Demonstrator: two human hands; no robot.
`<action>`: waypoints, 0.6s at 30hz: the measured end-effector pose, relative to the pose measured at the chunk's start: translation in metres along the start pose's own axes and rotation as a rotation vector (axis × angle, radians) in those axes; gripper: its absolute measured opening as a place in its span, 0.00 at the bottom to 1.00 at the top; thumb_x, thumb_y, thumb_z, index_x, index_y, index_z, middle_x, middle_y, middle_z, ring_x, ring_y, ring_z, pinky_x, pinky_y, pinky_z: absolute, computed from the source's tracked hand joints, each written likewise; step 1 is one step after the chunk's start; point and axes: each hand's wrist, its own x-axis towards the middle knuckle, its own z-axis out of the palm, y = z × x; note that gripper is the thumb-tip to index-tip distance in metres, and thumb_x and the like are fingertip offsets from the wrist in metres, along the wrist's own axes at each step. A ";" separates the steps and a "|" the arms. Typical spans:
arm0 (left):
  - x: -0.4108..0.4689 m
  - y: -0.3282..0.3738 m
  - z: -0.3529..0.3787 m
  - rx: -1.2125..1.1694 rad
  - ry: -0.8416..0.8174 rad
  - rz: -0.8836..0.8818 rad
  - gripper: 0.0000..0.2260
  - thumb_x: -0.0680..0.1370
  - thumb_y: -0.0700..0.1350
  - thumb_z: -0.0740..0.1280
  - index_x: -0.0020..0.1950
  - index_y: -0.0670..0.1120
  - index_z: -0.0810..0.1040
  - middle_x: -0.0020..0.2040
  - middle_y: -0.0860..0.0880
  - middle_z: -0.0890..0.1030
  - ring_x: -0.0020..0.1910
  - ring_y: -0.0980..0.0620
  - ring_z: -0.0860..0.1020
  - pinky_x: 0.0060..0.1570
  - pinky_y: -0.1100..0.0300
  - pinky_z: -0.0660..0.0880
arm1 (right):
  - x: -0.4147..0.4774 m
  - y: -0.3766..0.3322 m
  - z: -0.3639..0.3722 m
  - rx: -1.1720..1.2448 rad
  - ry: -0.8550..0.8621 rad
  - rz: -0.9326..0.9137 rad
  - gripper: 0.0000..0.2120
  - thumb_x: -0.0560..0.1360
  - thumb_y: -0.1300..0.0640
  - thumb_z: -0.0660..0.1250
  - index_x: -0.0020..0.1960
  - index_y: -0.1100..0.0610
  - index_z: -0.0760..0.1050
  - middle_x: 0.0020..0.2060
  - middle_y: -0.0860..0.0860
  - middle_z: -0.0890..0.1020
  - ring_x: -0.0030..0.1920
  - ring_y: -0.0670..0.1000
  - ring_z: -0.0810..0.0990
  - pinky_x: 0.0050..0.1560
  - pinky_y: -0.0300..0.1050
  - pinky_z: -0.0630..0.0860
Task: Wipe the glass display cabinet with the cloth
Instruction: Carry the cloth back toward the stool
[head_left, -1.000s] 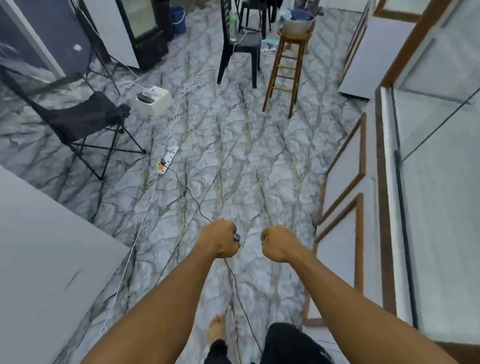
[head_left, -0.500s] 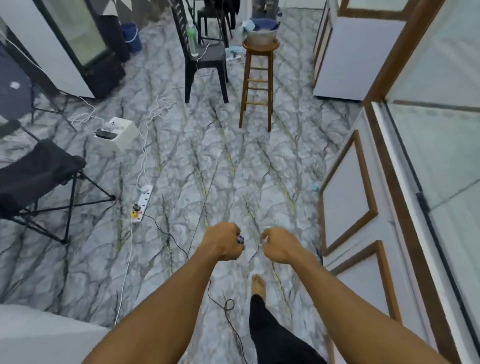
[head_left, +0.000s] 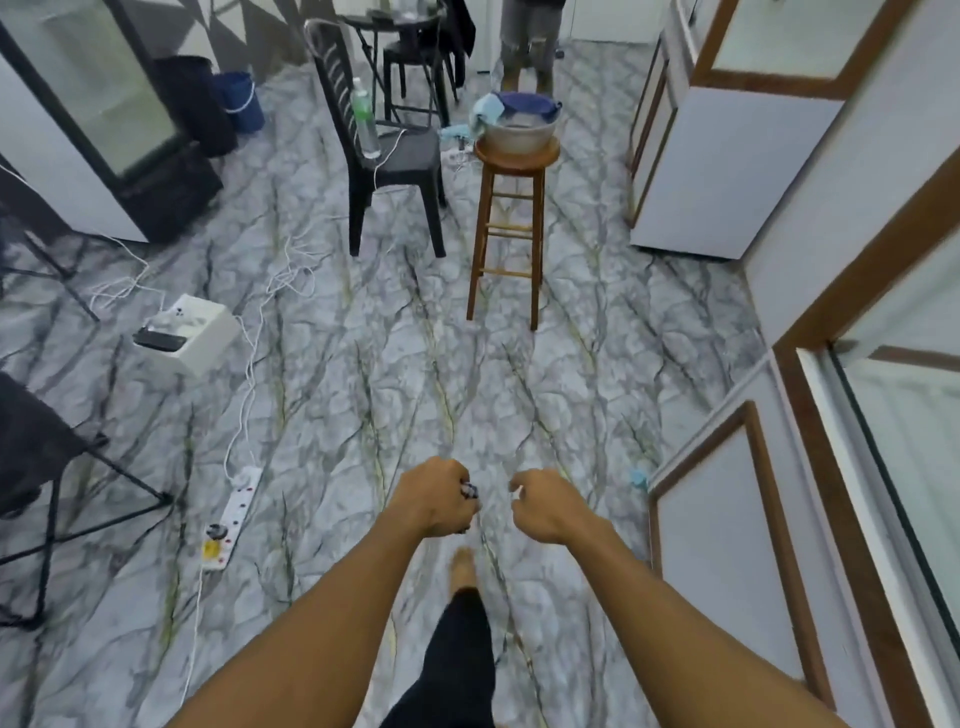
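Observation:
The glass display cabinet (head_left: 904, 431) runs along my right side, with white panels framed in brown wood under its glass. A light blue cloth (head_left: 487, 110) hangs over the rim of a metal basin (head_left: 519, 136) on a wooden stool (head_left: 511, 218) ahead, and a dark blue cloth lies inside the basin. My left hand (head_left: 434, 501) is curled into a fist with a small dark object showing at the fingers. My right hand (head_left: 545, 506) is a loose fist with nothing in it. Both hands are held out low over the floor, well short of the stool.
A black chair (head_left: 395, 161) with a green bottle (head_left: 364, 119) stands left of the stool. A power strip (head_left: 234, 512), white cables and a white box (head_left: 200, 332) lie on the marble floor at left. A black folding chair (head_left: 31, 457) stands near left. A person (head_left: 530, 47) stands behind the stool.
I have walked forward and my view has lifted, so the stool with the basin is closer and nearer the centre. Both fists stay held out in front.

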 end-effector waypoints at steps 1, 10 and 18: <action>0.029 -0.002 -0.010 0.000 -0.002 0.001 0.14 0.74 0.53 0.69 0.34 0.46 0.75 0.32 0.50 0.79 0.35 0.48 0.79 0.31 0.59 0.69 | 0.026 -0.001 -0.015 -0.001 0.001 0.000 0.22 0.79 0.57 0.60 0.73 0.55 0.73 0.62 0.56 0.80 0.59 0.56 0.80 0.52 0.44 0.74; 0.262 0.017 -0.131 -0.033 -0.059 0.072 0.14 0.75 0.52 0.69 0.33 0.47 0.73 0.34 0.50 0.80 0.37 0.47 0.82 0.37 0.56 0.78 | 0.221 -0.023 -0.177 -0.013 0.067 0.024 0.22 0.81 0.57 0.59 0.75 0.55 0.71 0.65 0.57 0.78 0.61 0.58 0.79 0.53 0.45 0.74; 0.468 0.038 -0.226 -0.016 -0.002 0.081 0.14 0.74 0.52 0.69 0.32 0.49 0.73 0.34 0.50 0.81 0.36 0.49 0.81 0.30 0.60 0.68 | 0.402 -0.021 -0.308 -0.030 0.046 0.011 0.22 0.79 0.58 0.60 0.73 0.55 0.73 0.68 0.57 0.77 0.65 0.58 0.77 0.61 0.47 0.76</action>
